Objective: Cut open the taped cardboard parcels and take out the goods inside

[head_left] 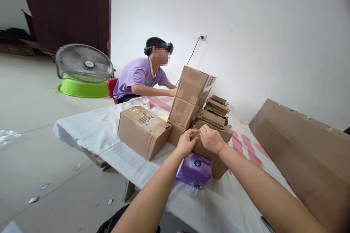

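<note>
At the upper edge of an open cardboard box point(218, 165), my left hand point(187, 141) and my right hand point(211, 138) work close together. The left fingers pinch a brown cardboard flap point(195, 135) at the rim. My right hand is curled closed just beside it; what its fingertips grip is too small to make out. A purple tissue pack point(194, 170) stands on the cloth below my hands, against the front of this box. To the left sits a taped cardboard box point(144, 131).
Behind my hands rise stacked boxes point(188, 96) and a row of open boxes point(217, 109). Across the cloth-covered table point(90, 127) sits a person point(139, 76) in a purple shirt. A large cardboard sheet point(303, 153) leans at right; a fan point(86, 63) stands at left.
</note>
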Tool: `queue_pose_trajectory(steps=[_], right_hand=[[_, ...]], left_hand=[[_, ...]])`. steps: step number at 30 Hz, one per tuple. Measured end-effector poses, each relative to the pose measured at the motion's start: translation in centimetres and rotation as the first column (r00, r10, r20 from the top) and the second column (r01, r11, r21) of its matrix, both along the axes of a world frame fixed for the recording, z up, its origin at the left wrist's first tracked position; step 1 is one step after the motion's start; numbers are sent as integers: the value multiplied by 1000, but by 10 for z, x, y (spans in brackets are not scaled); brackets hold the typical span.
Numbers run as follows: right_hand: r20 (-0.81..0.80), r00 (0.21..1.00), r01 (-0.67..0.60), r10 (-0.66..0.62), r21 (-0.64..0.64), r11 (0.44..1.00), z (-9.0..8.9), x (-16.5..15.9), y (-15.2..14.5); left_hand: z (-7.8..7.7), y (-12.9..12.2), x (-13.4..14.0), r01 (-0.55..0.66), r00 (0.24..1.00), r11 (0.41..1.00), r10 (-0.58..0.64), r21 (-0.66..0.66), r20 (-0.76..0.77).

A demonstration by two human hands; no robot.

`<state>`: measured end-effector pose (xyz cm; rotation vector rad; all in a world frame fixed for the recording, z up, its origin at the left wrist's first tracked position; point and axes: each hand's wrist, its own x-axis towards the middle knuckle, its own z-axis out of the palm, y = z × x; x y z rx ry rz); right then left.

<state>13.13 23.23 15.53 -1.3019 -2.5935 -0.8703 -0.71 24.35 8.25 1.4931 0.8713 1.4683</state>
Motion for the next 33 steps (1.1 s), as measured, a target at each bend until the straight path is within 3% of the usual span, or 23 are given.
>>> queue_pose_trajectory(steps=[14,23,27,33], right_hand=[[-111,991,70,-69,4,998,-8,-3,3],[-126,981,-152,148,-16,988,5,-2,-7],[-252,957,-169,147,-67,983,9,-5,-7],[-509,860,-86,-16,-176,981,10,10,0]], left_hand=[[-1,4,5,-3,1000,1000,3,16,-10],[1,0,7,-28,998,999,29,31,-57],[4,-3,8,-44,996,998,47,38,-78],[7,-5,6,-83,989,996,88,44,-120]])
